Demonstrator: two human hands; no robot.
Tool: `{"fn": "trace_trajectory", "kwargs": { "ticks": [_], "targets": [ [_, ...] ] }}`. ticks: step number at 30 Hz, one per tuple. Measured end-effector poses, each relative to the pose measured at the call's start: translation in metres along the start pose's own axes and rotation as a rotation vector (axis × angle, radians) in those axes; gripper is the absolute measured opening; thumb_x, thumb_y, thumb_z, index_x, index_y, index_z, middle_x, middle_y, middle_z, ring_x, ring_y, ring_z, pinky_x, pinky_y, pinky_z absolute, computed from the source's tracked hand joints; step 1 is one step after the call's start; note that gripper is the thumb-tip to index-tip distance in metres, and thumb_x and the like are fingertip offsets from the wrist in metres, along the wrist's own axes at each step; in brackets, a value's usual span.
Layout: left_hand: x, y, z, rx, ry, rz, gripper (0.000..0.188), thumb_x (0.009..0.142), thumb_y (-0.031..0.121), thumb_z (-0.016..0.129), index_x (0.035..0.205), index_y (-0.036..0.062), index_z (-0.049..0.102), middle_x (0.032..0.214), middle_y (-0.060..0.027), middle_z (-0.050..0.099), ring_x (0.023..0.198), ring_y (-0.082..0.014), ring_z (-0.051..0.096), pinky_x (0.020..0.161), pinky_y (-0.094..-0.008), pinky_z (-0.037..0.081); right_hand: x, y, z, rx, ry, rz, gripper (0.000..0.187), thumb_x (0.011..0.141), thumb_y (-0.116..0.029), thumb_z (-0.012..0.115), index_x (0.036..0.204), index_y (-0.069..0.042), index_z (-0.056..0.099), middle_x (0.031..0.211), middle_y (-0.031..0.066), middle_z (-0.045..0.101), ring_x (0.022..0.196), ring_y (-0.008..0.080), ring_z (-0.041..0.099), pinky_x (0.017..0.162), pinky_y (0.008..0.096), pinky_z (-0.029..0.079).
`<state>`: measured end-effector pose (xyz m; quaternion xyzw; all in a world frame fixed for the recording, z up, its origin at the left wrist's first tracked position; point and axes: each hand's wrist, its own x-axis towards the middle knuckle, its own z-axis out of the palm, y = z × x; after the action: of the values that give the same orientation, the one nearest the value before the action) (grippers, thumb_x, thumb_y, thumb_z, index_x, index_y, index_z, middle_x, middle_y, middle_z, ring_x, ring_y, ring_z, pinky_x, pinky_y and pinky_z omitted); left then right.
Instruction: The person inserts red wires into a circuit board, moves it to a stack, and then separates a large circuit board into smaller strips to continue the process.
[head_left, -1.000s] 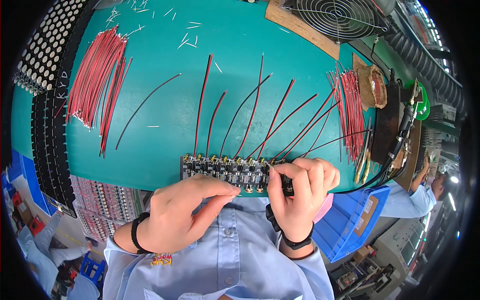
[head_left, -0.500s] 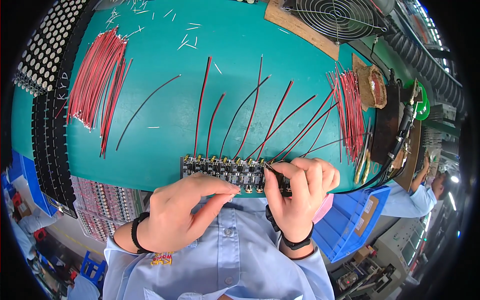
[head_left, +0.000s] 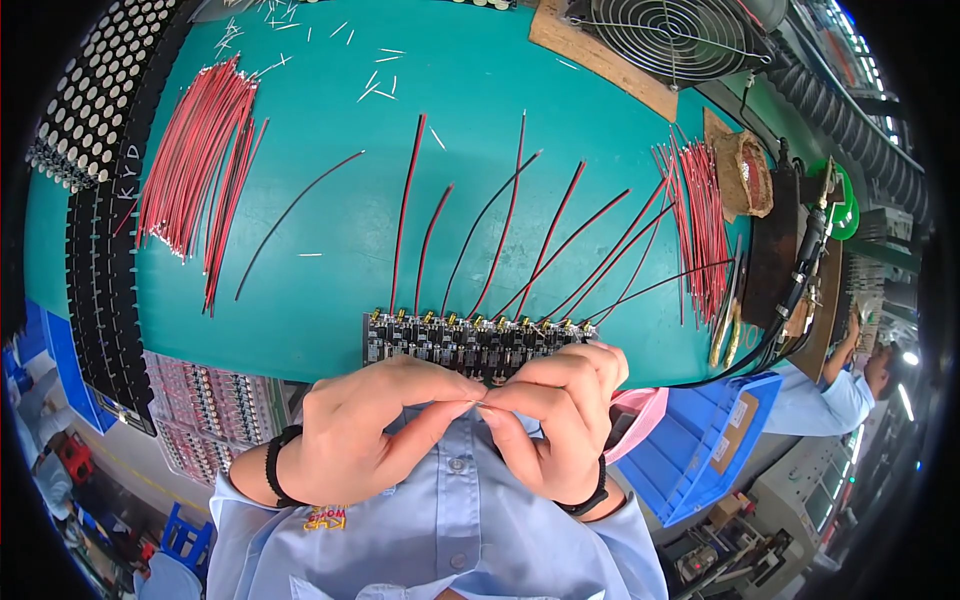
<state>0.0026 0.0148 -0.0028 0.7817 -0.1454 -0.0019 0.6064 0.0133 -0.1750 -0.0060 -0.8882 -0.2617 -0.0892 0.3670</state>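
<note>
Both hands meet in front of my shirt, just below the near edge of a row of black circuit boards (head_left: 425, 338). My left hand (head_left: 375, 425) is closed, thumb and forefinger pinched together. Tip to tip with it, my right hand (head_left: 560, 415) pinches too. Something tiny and pale shows between the fingertips, too small to name. Several red-and-black wires (head_left: 401, 220) fan out across the mat from the boards' far edge. My fingers partly cover the boards' near side.
Bundles of red-and-black wires lie left (head_left: 200, 160) and right (head_left: 703, 230) on the green mat (head_left: 320, 200). White slivers (head_left: 378, 90) are scattered at the back. A fan (head_left: 675, 40), tweezers (head_left: 733, 335) and a soldering iron (head_left: 808, 255) sit right; a blue bin (head_left: 690, 440) is below.
My right hand has left the boards' right part and come down and left to meet my left fingertips. My left hand has barely moved.
</note>
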Motion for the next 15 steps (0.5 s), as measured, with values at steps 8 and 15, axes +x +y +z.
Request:
{"fn": "trace_trajectory", "kwargs": {
  "ticks": [8,15],
  "targets": [
    [-0.004,-0.005,-0.002,0.051,0.116,0.007,0.023,0.079,-0.009,0.069,0.096,-0.0017,0.056,0.087,-0.0147,0.071,0.08,-0.0214,0.071,0.068,-0.0267,0.054,0.002,0.004,-0.003,-0.187,0.102,0.113,0.019,0.069,-0.012,0.076,0.085,-0.013,0.064,0.087,0.0005,0.057,0.086,0.0239,0.049,0.081,0.0391,0.034],
    [-0.005,-0.004,-0.005,0.08,0.098,-0.001,0.022,0.08,-0.01,0.067,0.096,-0.002,0.056,0.087,-0.014,0.071,0.08,-0.0208,0.071,0.069,-0.0266,0.053,0.003,0.012,0.008,-0.434,0.085,0.101,0.021,0.067,-0.008,0.076,0.083,-0.014,0.064,0.094,-0.0004,0.056,0.094,0.0244,0.047,0.086,0.0386,0.032]
  ]
}}
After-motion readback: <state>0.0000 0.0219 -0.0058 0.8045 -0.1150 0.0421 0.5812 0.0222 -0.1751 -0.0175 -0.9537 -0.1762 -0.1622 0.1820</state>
